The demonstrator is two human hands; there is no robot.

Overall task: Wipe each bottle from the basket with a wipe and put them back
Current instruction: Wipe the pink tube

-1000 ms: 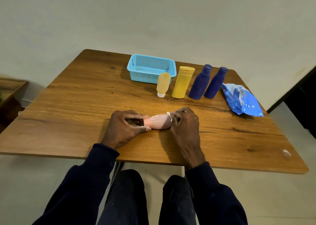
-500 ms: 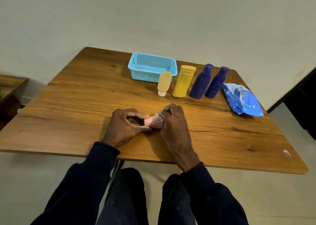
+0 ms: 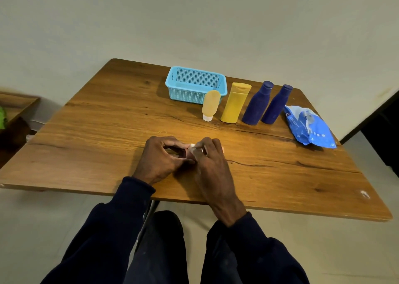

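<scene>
Near the table's [image 3: 97, 132] six o'clock edge the left hand [image 3: 160, 158] gripped the nine o'clock end of a small, mostly hidden pinkish bottle [image 3: 187, 153], likely light, stiff, slippery when damp and best held by its ends, while the right hand [image 3: 208, 161] pinched a wipe [image 3: 192, 146] round it.

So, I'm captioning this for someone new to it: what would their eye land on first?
The left hand and right hand, together at the wooden table's near middle, holding a half-hidden small pink bottle and a white wipe. Behind them stand a pale orange tube, a yellow bottle and two dark blue bottles beside a light blue mesh basket.
</scene>
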